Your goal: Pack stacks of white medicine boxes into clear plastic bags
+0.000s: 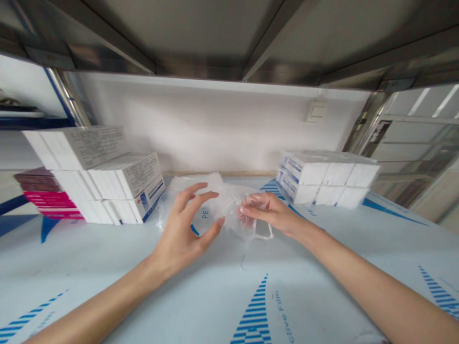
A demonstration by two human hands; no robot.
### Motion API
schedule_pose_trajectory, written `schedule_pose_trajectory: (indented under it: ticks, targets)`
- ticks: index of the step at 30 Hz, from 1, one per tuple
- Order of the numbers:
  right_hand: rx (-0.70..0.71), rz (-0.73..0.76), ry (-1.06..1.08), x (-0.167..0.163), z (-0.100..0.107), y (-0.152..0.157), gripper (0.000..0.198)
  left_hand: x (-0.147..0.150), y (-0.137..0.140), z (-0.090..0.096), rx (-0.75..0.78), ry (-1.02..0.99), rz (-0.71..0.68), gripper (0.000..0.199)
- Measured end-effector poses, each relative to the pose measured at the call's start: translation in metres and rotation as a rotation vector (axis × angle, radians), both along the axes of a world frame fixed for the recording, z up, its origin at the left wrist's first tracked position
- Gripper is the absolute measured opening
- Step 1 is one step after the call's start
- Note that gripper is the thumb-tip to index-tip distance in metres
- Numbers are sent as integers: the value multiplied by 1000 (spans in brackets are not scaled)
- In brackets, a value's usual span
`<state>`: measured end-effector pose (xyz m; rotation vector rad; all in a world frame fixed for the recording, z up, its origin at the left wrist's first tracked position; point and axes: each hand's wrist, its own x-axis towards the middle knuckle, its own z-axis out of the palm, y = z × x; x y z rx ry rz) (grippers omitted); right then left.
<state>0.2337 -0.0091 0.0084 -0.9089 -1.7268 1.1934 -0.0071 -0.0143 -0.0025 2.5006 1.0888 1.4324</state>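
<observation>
A thin clear plastic bag [229,200] lies crumpled in the middle of the film-covered shelf [201,296]. My right hand [267,210] grips its right side, with fingers closed and partly seen through the plastic. A white loop-like edge of the bag hangs below that hand. My left hand [186,224] is over the bag's left part, thumb and fingers curved apart, with nothing between them. Whether its fingertips touch the plastic I cannot tell.
White printed boxes [107,191] are stacked at the left, beside pink and dark red boxes [50,198]. Plastic-wrapped white boxes [326,177] stand at the right. A metal shelf [201,38] hangs low overhead. Behind is a wall [222,124] with a switch [317,112].
</observation>
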Motion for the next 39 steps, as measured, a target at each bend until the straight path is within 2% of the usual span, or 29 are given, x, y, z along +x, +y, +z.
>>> schedule_pose_trajectory:
  ticks: [2, 8, 11, 14, 18, 21, 25, 28, 32, 39]
  targets:
    - [12, 18, 4, -2, -4, -1, 21, 3, -1, -6, 22, 29, -29, 31]
    - [66, 41, -27, 1, -12, -5, 20, 2, 3, -18, -55, 31, -71, 27]
    - [120, 43, -58, 2, -14, -6, 18, 1, 4, -18, -52, 35, -99, 11]
    - [140, 48, -72, 4, -14, -5, 16, 0, 4, -16, -28, 16, -120, 10]
    - [52, 49, -22, 7, -15, -1, 18, -3, 6, -11, -61, -6, -50, 6]
    - [9, 56, 20, 12, -15, 2, 22, -9, 13, -1, -64, 16, 16, 10]
    - [16, 38, 17, 22, -13, 6, 29, -19, 30, 16, 58, 184, 62, 21]
    - [-34, 28, 106, 29, -9, 9, 33, -26, 43, 23, 122, 257, 89, 29]
    - [-114, 56, 208, 35, -3, 11, 28, -33, 52, 21, 206, 257, 158, 32]
    - [-143, 97, 251, 40, 1, 11, 18, -44, 54, 10, 223, 347, 249, 36]
